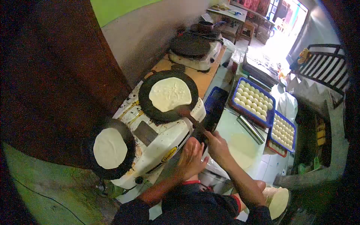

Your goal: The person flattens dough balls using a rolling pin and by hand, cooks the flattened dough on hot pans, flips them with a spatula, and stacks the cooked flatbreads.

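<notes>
My right hand (217, 147) grips the handle of a dark spatula (197, 123). The blade reaches the near edge of a flatbread (170, 93) on a round black griddle (144, 99); whether it is under the bread I cannot tell. My left hand (191, 162) rests by my knee, fingers stretched out, holding nothing. On the left burner a second flatbread (110, 148) lies on another black pan (130, 150). Both pans sit on a white gas stove (168, 140) with grease stains. To the right, a thin sheet of dough (242, 150) lies on a pale work surface.
A metal rolling pin (250, 129) lies beside two blue trays (236, 103) (294, 140) of dough balls. A stack of flatbreads (279, 202) stands at lower right. Farther back is another stove (197, 62) with a dark plate. A wall runs along the left.
</notes>
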### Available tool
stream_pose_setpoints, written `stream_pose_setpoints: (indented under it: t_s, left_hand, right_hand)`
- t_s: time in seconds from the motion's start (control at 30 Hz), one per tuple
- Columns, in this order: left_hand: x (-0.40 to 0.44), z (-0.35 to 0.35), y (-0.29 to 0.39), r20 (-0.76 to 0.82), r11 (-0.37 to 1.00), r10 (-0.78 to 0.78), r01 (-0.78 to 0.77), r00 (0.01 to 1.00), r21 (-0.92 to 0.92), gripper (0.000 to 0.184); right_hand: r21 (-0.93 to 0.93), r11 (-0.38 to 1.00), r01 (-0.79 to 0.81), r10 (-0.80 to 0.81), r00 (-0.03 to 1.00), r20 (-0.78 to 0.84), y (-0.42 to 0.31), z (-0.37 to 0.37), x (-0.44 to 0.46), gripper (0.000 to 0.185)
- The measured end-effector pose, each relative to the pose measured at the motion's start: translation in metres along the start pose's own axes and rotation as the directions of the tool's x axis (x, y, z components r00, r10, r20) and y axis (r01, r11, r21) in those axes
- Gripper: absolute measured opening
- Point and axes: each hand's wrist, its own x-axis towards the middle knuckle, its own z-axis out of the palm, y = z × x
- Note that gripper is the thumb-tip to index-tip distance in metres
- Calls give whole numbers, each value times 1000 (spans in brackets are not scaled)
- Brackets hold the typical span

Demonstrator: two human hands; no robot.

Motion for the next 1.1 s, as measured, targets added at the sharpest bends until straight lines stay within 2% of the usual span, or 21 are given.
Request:
stream_pose_setpoints:
  t_s: [0.07,0.13,0.17,0.27,0.37,0.4,0.43,0.47,0.5,0.53,0.57,0.6,0.67,0.7,0.73,0.77,0.83,0.87,0.93,1.0,1.1]
  left_hand:
    - [0,-5,3,52,984,-59,67,997,-163,68]
    - [-5,20,7,55,977,-112,120,992,-174,65]
    - [-6,19,2,20,986,-42,45,999,-161,63]
    - [-8,20,-14,-31,990,37,-41,999,-138,57]
    - [-15,39,-33,-29,971,-51,43,998,-234,55]
    - [-17,62,-41,-52,953,-79,60,996,-297,54]
    - [-20,85,-50,-75,930,-107,73,991,-360,52]
    - [-23,105,-58,-52,711,-198,107,979,-695,49]
    - [-20,105,-60,-16,595,-183,98,983,-797,46]
    - [-16,97,-58,21,464,-167,97,986,-880,44]
    - [-8,86,-62,45,545,-64,73,997,-835,41]
    - [5,53,-61,141,649,24,92,990,-755,40]
    - [38,-35,-52,391,849,153,82,907,-522,40]
    - [47,-65,-54,541,927,162,60,825,-369,41]
    - [50,-57,-74,203,841,216,-76,955,-535,29]
    - [65,-68,-92,260,860,143,10,955,-511,35]
    - [103,-117,-104,-37,903,58,-68,998,-425,22]
    - [117,-147,-102,9,932,-110,107,994,-347,26]
    - [160,-126,-167,-187,991,-43,18,981,-134,43]
    - [212,-111,-234,-86,933,183,-146,979,328,63]
    - [237,-125,-245,162,894,32,-101,986,436,78]
  right_hand:
    - [87,994,69,-61,994,-87,-4,42,50,45]
    - [155,982,111,-95,990,-109,-25,72,100,44]
    - [161,981,108,-93,991,-100,-37,77,121,44]
    - [176,887,428,-359,876,-322,-36,99,162,39]
    - [682,724,105,-108,993,-38,-46,54,173,34]
    - [776,619,-117,33,992,123,-45,38,177,28]
    - [757,636,-149,35,986,164,-49,23,179,29]
    - [648,755,102,-110,994,-28,-33,41,188,29]
    - [473,813,339,-282,940,-190,-16,61,196,30]
    - [310,891,331,-311,944,-111,-14,59,188,31]
    - [138,936,323,-323,946,-27,-13,60,176,33]
    - [108,961,254,-252,967,-28,-16,62,155,35]
    - [100,995,-7,-9,988,156,-20,42,115,38]
    - [76,994,78,-86,990,114,-14,31,90,38]
    - [48,986,161,-164,983,78,-4,18,66,37]
    - [25,993,115,-117,987,110,6,5,45,38]
    - [20,999,45,-47,988,150,26,-28,12,38]
    - [-18,1000,25,-22,991,131,43,-37,0,40]
    - [-77,997,16,-11,998,69,59,-63,-7,40]
    - [-62,998,32,-30,999,22,68,-73,-9,39]
    - [-46,999,26,-26,1000,-9,66,-78,-9,37]
